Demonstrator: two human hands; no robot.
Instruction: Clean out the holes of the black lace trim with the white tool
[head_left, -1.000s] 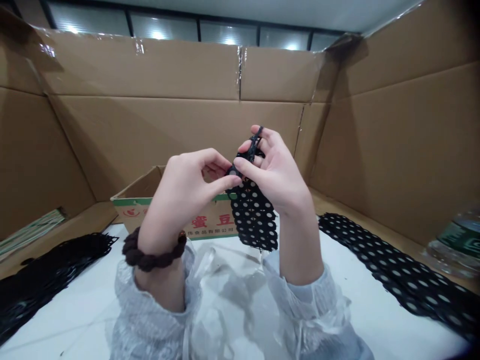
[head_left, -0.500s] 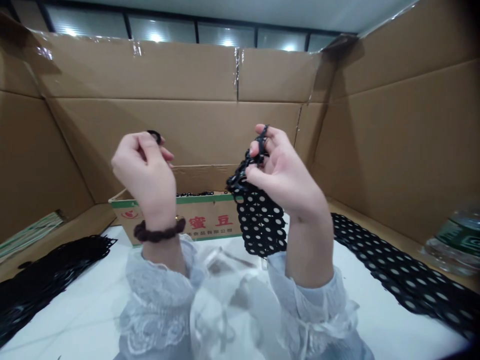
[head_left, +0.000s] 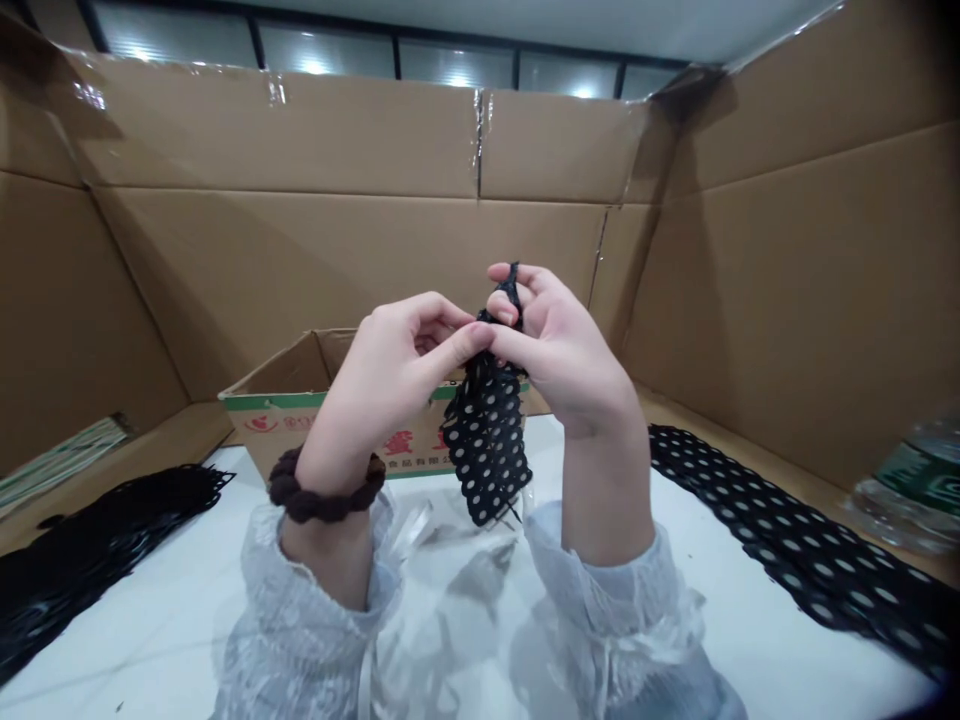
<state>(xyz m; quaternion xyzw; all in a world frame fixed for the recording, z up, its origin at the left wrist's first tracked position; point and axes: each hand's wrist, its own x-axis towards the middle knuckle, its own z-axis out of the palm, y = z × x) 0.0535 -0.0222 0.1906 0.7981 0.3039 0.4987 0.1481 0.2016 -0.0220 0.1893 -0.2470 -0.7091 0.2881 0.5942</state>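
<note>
A black fabric strip with white dots and scalloped edges [head_left: 487, 440] hangs from my two hands, its top bunched up. My right hand [head_left: 566, 350] is closed on the gathered top, and a twisted black end runs up around its forefinger. At the same bunched part, my left hand [head_left: 401, 365] pinches with thumb and fingers, its thumb tip meeting the right thumb. The fingers hide what exactly lies in the left pinch. A brown braided hair tie [head_left: 322, 490] circles my left wrist.
Behind the hands stands an open carton with a green rim [head_left: 277, 425]. Black thin strands [head_left: 105, 540] lie at left, more dotted strips [head_left: 787, 540] at right, beside a plastic bottle [head_left: 915, 480]. Clear plastic [head_left: 450, 600] lies in front. Cardboard walls [head_left: 375, 240] enclose the white table [head_left: 187, 620].
My left hand, with a small black loop in its fingers, has moved right to meet the right hand. The dotted strip has shifted slightly left and turned.
</note>
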